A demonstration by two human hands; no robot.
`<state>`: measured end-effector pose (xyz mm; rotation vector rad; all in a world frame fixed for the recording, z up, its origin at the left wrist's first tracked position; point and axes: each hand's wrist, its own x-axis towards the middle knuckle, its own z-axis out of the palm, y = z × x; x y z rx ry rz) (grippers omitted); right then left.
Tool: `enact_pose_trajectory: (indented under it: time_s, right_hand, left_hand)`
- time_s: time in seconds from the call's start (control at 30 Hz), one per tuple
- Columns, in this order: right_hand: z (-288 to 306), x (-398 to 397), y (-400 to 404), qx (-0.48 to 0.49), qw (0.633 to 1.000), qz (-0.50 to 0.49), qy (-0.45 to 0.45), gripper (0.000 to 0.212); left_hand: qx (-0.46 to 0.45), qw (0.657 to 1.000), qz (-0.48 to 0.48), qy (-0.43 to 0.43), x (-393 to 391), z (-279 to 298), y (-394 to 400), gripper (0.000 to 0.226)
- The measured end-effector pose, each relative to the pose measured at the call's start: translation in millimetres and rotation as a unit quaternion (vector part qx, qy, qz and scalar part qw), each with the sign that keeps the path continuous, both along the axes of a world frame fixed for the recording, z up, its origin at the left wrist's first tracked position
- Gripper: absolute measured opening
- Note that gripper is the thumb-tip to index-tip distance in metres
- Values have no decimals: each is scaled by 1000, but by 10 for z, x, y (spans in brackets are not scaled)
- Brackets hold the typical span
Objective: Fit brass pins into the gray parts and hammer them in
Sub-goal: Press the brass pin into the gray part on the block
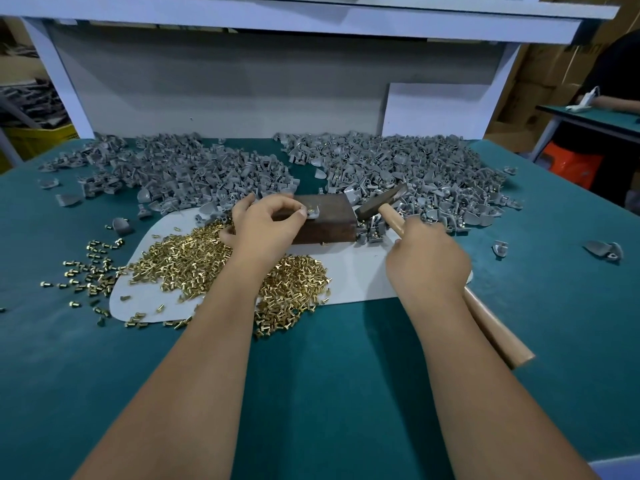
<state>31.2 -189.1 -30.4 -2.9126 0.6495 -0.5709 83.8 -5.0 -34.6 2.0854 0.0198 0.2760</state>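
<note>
A: Pin point(312, 212) sits in a gray part point(313, 213) on top of the brown block point(325, 220), near its left side. It looks seated in the hole but not driven.

B: So the step in hand is the strike?

A: I'd judge so. The left hand point(266, 225) pinches the part at its left edge, fingertips point(300, 211) curled and touching it. To do it well, keep those fingers low and off the pin head, hold the part flat on the block, and bring the hammer face down square; a slanted blow would likely bend the brass or kick the part off.

B: And the hammer point(382, 199)?

A: Its head hangs just right of the block, tilted. The right hand point(427, 259) is wrapped tight round the wooden handle close to the head, so short, light taps suit this grip.

B: What lies around?

A: Loose pins point(194, 258) are heaped on a white mat point(356, 275) under the left wrist, some spilled onto the green worktop point(329, 382). Gray parts are piled behind the block in two heaps, left point(173, 168) and right point(415, 168).
</note>
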Motion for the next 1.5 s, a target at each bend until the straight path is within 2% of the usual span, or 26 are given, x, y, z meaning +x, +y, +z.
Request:
enact_pose_trajectory:
  time_s: [0.1, 0.17, 0.2, 0.23, 0.3, 0.4, 0.57, 1.13, 1.4, 1.5]
  right_hand:
    - [15, -12, 30, -33, 999, -13, 1, 29]
    - [42, 1, 102, -56, 996, 11, -71, 27]
    - [67, 30, 172, -47, 991, 56, -115, 26]
    - [89, 78, 260, -30, 983, 113, -142, 26]
    - [128, 231, 456, 24, 967, 214, -138, 29]
    - [161, 485, 637, 122, 953, 264, -88, 27]
    - [103, 652, 685, 126, 951, 261, -108, 17]
    - [25, 649, 800, 154, 946, 239, -156, 11]
    - [38, 638, 756, 171, 940, 261, -141, 15]
    - [151, 544, 657, 234, 919, 298, -111, 24]
  left_hand:
    - [6, 1000, -4, -3, 2, -3, 3, 8]
    - [6, 1000, -4, -2, 5, -3, 1, 11]
    - [6, 1000, -4, -2, 8, -4, 2, 13]
    - [6, 1000, -4, -4, 10, -5, 2, 14]
    - [8, 1000, -3, -14, 24, -9, 8, 16]
    - [17, 999, 2, -30, 48, -21, 20, 19]
    - [22, 999, 2, -29, 96, -39, 24, 20]
    - [10, 999, 4, -47, 134, -76, 20, 25]
    - [37, 998, 22, -44, 77, -45, -5, 22]
    - [45, 998, 9, -40, 64, -36, 1, 21]
